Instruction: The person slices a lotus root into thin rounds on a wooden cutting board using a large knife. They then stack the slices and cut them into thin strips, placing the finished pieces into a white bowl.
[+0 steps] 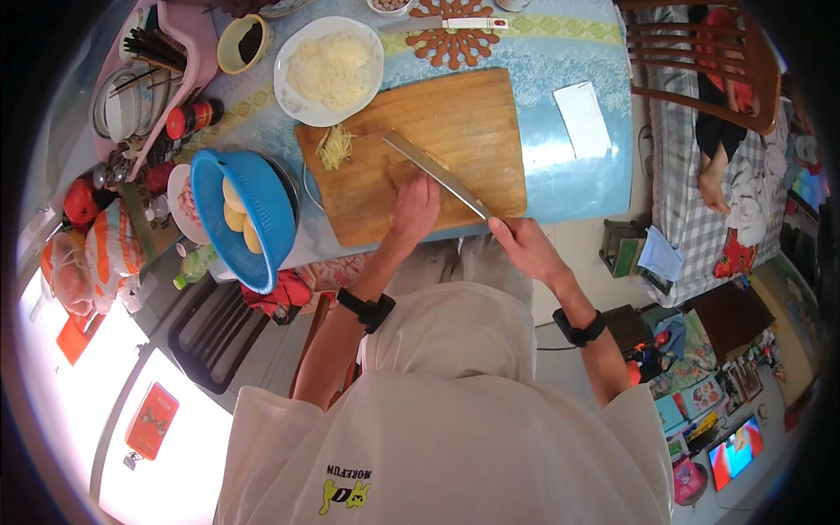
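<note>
My right hand (528,246) grips the handle of a kitchen knife (443,177), its blade slanting up and left across the wooden cutting board (472,118). Beside the blade, my left hand (417,207) rests over the lower part of the board with its fingers bent; whatever lies under the fingertips is hidden. A small pile of thin yellowish strips (335,147) sits at the board's left edge. Above it stands a white plate (283,98) of pale shredded food (331,69). To the left, a blue plastic basket (249,157) holds several pale yellow round items (233,218).
A white-handled knife (476,23) lies across a brown trivet (453,52). White paper (583,120) is right of the board. A yellow bowl (243,44), red-lidded jar (194,119) and pink rack (197,39) stand left. Another person's leg (714,174) shows on a bed, far right.
</note>
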The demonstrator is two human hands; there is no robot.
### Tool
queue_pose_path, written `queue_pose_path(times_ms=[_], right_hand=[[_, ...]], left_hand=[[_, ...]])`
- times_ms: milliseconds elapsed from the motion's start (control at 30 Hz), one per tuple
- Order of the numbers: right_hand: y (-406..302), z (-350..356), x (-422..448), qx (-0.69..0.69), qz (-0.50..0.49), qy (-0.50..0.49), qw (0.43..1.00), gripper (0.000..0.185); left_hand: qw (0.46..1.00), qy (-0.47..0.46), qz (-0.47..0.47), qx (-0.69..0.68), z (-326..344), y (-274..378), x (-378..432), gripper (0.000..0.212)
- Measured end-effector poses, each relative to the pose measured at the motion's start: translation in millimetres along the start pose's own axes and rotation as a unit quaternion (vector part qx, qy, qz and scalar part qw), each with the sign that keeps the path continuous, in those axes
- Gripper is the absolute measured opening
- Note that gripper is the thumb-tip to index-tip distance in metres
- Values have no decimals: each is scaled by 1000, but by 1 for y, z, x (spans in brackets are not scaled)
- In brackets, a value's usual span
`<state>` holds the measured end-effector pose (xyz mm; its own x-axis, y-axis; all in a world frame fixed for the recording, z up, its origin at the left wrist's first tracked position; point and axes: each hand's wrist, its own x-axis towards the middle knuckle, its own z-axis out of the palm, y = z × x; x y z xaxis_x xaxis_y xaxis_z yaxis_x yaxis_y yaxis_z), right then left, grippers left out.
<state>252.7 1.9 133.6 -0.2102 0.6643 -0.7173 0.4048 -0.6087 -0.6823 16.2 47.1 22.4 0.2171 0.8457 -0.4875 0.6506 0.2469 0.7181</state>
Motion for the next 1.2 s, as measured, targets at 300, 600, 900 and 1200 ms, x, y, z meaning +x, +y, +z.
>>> queue_pose_path(times_ms=[300,600,900,1200], right_hand=[[22,0,2,-8,0,-8,1000,57],[29,-7,-14,35,35,-47,998,54],[13,2,19,39,-15,-30,999,59],[21,24,53,48,-16,5,999,66]], left_hand=[[999,17,21,-23,-4,17,1,28],[999,37,-3,16,-7,32,-4,27],[998,58,33,-7,-5,29,-2,27],[996,66,52,-38,-2,24,-1,25]])
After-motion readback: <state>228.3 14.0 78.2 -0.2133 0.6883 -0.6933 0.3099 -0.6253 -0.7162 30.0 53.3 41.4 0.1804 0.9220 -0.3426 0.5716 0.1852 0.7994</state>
